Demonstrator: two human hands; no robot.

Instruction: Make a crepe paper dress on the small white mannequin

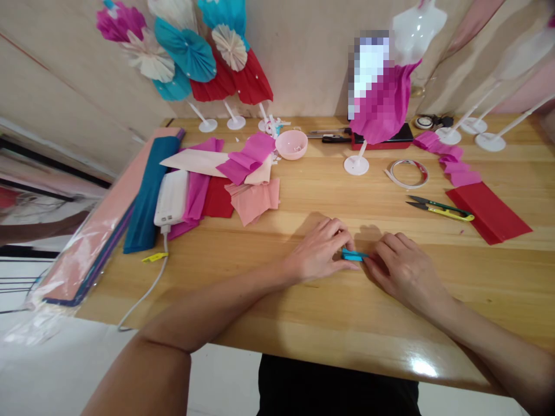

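Far left: three paper dresses [185, 49], fans [229, 47] attached, seemingly finished. Near centre: left hand [321, 249] and right hand [403, 268], slightly apart, pinching opposite ends of one small blue paper piece [354, 255] above the desk [303, 323]; folding apparently incomplete, piece unattached. Far right: mannequin [420, 32], magenta skirt [399, 110] on, torso bare.

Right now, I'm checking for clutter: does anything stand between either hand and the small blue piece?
Nothing visible does. The left hand holds one end of the blue piece, and the right hand is at its other end. The snips lie farther back and to the right, not between them.
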